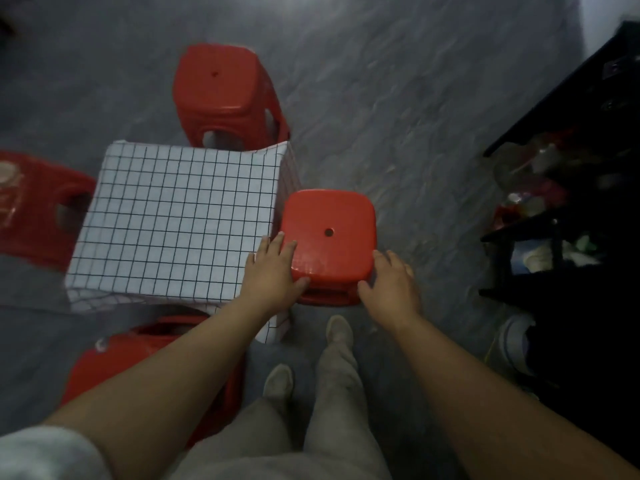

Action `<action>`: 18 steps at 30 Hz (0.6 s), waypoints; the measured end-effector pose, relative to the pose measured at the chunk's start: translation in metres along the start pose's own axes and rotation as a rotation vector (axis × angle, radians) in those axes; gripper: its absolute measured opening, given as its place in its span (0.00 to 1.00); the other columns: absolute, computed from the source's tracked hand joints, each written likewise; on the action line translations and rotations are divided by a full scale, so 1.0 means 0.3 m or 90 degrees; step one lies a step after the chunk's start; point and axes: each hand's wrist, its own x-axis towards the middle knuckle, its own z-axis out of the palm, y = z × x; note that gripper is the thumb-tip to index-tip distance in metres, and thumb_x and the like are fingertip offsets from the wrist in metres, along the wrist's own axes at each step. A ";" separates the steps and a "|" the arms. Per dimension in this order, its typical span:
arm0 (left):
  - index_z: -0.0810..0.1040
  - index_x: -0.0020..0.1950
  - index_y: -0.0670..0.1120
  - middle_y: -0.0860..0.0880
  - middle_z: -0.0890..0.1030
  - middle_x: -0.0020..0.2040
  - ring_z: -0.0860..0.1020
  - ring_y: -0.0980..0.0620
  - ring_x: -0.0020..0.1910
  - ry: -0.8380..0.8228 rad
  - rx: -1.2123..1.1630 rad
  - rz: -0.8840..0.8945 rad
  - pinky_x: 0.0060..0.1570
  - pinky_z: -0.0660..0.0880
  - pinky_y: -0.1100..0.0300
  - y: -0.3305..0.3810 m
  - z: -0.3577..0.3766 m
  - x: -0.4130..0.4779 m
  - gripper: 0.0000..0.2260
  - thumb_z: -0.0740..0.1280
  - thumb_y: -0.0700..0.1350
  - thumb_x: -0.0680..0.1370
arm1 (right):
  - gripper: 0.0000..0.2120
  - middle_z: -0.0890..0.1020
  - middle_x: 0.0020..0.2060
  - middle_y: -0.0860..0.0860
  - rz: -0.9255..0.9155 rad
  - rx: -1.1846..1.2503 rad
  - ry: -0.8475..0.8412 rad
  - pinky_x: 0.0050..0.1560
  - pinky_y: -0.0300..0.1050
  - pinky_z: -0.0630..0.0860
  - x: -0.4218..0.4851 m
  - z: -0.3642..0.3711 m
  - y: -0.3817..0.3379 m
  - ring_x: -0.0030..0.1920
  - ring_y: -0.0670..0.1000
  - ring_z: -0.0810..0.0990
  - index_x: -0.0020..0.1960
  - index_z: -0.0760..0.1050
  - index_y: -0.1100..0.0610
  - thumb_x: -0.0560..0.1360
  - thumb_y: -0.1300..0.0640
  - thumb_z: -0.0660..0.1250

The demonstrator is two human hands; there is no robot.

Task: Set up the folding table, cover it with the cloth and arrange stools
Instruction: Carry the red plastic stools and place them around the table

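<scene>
A small table stands in the middle of the floor, covered by a white cloth (180,220) with a black grid. Red plastic stools stand around it: one at the far side (225,95), one at the left (31,206), one at the near side (114,362) partly hidden by my left arm. A further red stool (329,233) stands at the table's right side. My left hand (273,271) grips its near left edge and my right hand (391,282) grips its near right corner.
A dark shelf unit (561,188) holding cluttered items stands at the right. The floor (398,116) is grey stone. My legs and grey shoes (339,330) are just behind the held stool.
</scene>
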 end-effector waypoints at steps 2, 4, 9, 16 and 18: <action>0.55 0.81 0.52 0.48 0.52 0.83 0.49 0.42 0.81 -0.016 -0.024 -0.044 0.76 0.57 0.37 0.006 0.060 0.108 0.41 0.69 0.65 0.74 | 0.33 0.64 0.76 0.59 0.014 0.023 -0.013 0.73 0.52 0.63 0.150 0.051 0.028 0.73 0.61 0.63 0.77 0.63 0.55 0.75 0.50 0.69; 0.55 0.81 0.53 0.49 0.50 0.83 0.48 0.42 0.81 -0.029 -0.048 -0.083 0.74 0.59 0.35 0.001 0.132 0.220 0.43 0.69 0.66 0.73 | 0.34 0.65 0.75 0.60 0.038 0.052 -0.023 0.73 0.53 0.64 0.303 0.114 0.054 0.72 0.62 0.65 0.77 0.63 0.57 0.74 0.50 0.70; 0.49 0.81 0.58 0.54 0.45 0.83 0.44 0.41 0.81 -0.041 -0.144 -0.174 0.72 0.60 0.31 -0.047 0.330 0.479 0.52 0.72 0.73 0.66 | 0.42 0.56 0.79 0.60 0.084 0.134 -0.049 0.76 0.54 0.60 0.650 0.317 0.121 0.77 0.62 0.59 0.80 0.54 0.56 0.74 0.48 0.72; 0.43 0.81 0.62 0.58 0.35 0.81 0.39 0.40 0.81 -0.041 -0.161 -0.171 0.74 0.53 0.33 -0.108 0.535 0.627 0.60 0.76 0.73 0.59 | 0.43 0.48 0.80 0.55 0.055 0.120 -0.016 0.74 0.60 0.57 0.829 0.510 0.193 0.78 0.64 0.51 0.81 0.50 0.51 0.74 0.46 0.71; 0.43 0.81 0.62 0.59 0.33 0.81 0.42 0.40 0.81 -0.020 -0.189 -0.166 0.74 0.54 0.34 -0.110 0.566 0.625 0.61 0.77 0.71 0.59 | 0.43 0.46 0.80 0.57 0.041 0.175 -0.003 0.76 0.56 0.59 0.832 0.535 0.196 0.78 0.62 0.52 0.81 0.50 0.52 0.74 0.48 0.71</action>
